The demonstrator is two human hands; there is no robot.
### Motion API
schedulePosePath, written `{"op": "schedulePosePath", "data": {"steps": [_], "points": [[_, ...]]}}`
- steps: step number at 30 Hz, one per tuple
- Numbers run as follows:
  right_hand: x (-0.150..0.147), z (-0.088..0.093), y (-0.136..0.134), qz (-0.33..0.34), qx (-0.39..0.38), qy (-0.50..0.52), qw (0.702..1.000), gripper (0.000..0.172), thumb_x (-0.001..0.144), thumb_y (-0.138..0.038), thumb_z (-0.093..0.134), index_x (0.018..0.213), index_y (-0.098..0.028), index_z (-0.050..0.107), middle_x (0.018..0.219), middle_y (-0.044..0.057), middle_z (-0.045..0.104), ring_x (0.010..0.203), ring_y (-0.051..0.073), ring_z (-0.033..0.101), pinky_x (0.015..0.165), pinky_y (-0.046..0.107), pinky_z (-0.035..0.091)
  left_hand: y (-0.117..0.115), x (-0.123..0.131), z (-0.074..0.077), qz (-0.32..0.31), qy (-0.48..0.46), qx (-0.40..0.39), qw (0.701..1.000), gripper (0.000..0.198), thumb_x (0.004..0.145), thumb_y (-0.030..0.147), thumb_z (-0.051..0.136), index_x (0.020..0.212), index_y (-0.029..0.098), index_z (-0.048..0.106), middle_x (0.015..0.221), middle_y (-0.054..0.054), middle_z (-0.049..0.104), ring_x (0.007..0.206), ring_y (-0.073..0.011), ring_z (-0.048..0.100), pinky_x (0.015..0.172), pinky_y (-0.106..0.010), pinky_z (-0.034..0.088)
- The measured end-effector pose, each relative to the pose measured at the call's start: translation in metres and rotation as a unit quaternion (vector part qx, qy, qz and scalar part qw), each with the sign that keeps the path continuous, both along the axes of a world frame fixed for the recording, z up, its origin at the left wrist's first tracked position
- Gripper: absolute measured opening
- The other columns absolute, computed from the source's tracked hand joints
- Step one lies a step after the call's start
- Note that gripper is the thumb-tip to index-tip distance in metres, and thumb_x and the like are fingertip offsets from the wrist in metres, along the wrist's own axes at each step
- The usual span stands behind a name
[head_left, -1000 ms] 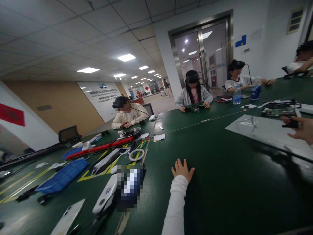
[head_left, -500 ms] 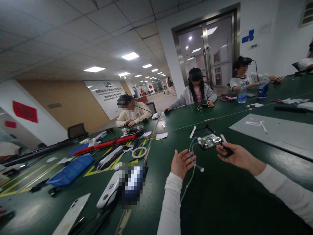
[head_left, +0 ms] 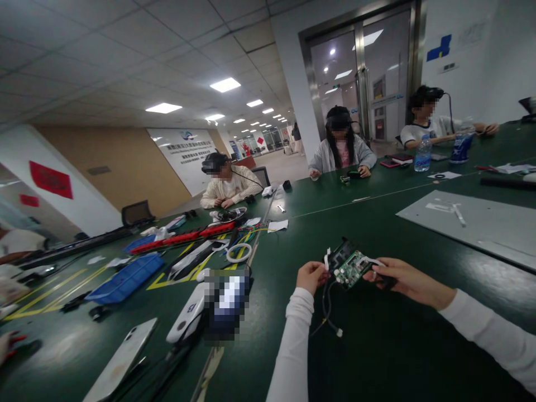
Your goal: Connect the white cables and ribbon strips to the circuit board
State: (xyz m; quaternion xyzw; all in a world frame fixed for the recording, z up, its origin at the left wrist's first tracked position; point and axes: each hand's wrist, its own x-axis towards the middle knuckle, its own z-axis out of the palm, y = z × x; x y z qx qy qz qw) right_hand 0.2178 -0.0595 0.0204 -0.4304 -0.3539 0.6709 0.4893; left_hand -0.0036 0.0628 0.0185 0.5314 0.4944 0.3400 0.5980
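Note:
A green circuit board with a black plastic frame behind it is held up over the table, tilted. My right hand is closed on the board's right edge, and a white flat strip shows by its fingers. At the left side of the board, my left hand pinches the lower end of a white flat cable. Thin dark wires hang below the board and end in a small white connector. The fingertips partly hide what each hand grips.
Left on the green table lie a white phone, a white power bank, a blue tray and a white ring. A grey sheet lies right. Several people sit across, near a water bottle.
My left hand has gone from open, fingers spread, to a pinch on the white cable. The board has turned and dropped slightly in my right hand. The view has shifted a little.

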Motion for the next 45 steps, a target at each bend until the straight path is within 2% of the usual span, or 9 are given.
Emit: {"op": "schedulePosePath", "data": {"steps": [4,8,15,21,28,32,34,38,45], "points": [[0.000,0.003,-0.004,0.040,0.028,-0.073,0.996,0.034,0.075,-0.038,0.055,0.101,-0.016,0.051,0.105,0.008,0.057,0.094,0.016,0.053,0.076,0.028,0.044,0.004,-0.002,-0.004,0.006,0.050,0.040,0.998,0.006,0.067,0.016,0.060,0.066,0.013,0.055,0.056,-0.001,0.061,0.056,-0.0102,0.059,0.051,-0.018,0.044],[0.004,0.000,-0.005,0.072,0.025,-0.150,0.986,0.038,0.075,-0.041,0.054,0.103,-0.016,0.050,0.101,0.008,0.058,0.091,0.017,0.054,0.074,0.029,0.045,0.006,0.000,-0.012,0.019,0.104,0.066,0.992,0.012,0.069,0.026,0.059,0.070,0.014,0.055,0.060,-0.002,0.062,0.055,-0.0108,0.059,0.049,-0.019,0.043],[0.016,-0.014,0.003,0.072,0.044,-0.330,0.940,0.056,0.069,-0.044,0.057,0.117,-0.019,0.041,0.100,0.008,0.055,0.082,0.017,0.055,0.062,0.026,0.047,0.010,0.002,-0.026,0.023,0.156,0.198,0.968,0.004,0.064,0.016,0.059,0.067,0.015,0.057,0.058,0.001,0.060,0.053,-0.0090,0.056,0.055,-0.020,0.044],[0.024,-0.009,0.004,0.051,0.095,-0.436,0.894,0.042,0.072,-0.046,0.052,0.104,-0.019,0.050,0.096,0.005,0.056,0.081,0.015,0.054,0.068,0.026,0.043,0.011,0.004,-0.028,0.030,0.103,0.250,0.962,0.005,0.065,0.017,0.057,0.069,0.015,0.057,0.059,0.002,0.060,0.055,-0.0102,0.057,0.058,-0.023,0.045],[0.025,-0.001,-0.004,0.089,0.116,-0.462,0.875,0.037,0.072,-0.051,0.050,0.091,-0.019,0.053,0.089,0.003,0.058,0.078,0.015,0.055,0.066,0.025,0.042,0.005,0.007,-0.019,0.037,0.020,0.275,0.960,0.012,0.065,0.025,0.060,0.071,0.015,0.057,0.068,-0.001,0.063,0.067,-0.0128,0.059,0.065,-0.025,0.045],[0.023,-0.001,-0.004,0.033,0.133,-0.553,0.821,0.039,0.069,-0.055,0.051,0.081,-0.018,0.055,0.083,0.004,0.057,0.071,0.015,0.053,0.059,0.025,0.038,0.002,0.008,-0.007,0.041,-0.031,0.259,0.964,0.016,0.065,0.027,0.061,0.073,0.014,0.057,0.071,-0.003,0.063,0.072,-0.0144,0.059,0.066,-0.026,0.045],[0.021,0.000,-0.003,0.000,0.144,-0.573,0.807,0.038,0.070,-0.055,0.050,0.077,-0.017,0.055,0.079,0.003,0.057,0.068,0.014,0.052,0.057,0.024,0.036,-0.003,0.010,-0.002,0.024,-0.059,0.232,0.971,0.019,0.065,0.028,0.063,0.075,0.014,0.057,0.074,-0.004,0.062,0.075,-0.0160,0.060,0.065,-0.026,0.045],[0.007,0.004,-0.003,-0.011,0.181,-0.540,0.822,0.035,0.075,-0.052,0.047,0.072,-0.017,0.053,0.070,0.000,0.056,0.061,0.011,0.050,0.054,0.022,0.034,-0.023,0.023,0.009,-0.075,-0.110,0.147,0.980,0.031,0.064,0.028,0.066,0.089,0.014,0.055,0.087,-0.006,0.061,0.083,-0.0187,0.060,0.063,-0.025,0.045],[-0.017,0.007,-0.008,0.024,0.251,-0.473,0.844,0.031,0.076,-0.047,0.049,0.076,-0.017,0.052,0.074,-0.001,0.056,0.062,0.010,0.049,0.054,0.021,0.034,-0.058,0.042,0.015,-0.273,-0.133,0.025,0.953,0.056,0.060,0.029,0.071,0.107,0.015,0.044,0.090,-0.008,0.062,0.078,-0.0180,0.061,0.074,-0.033,0.045]]}}
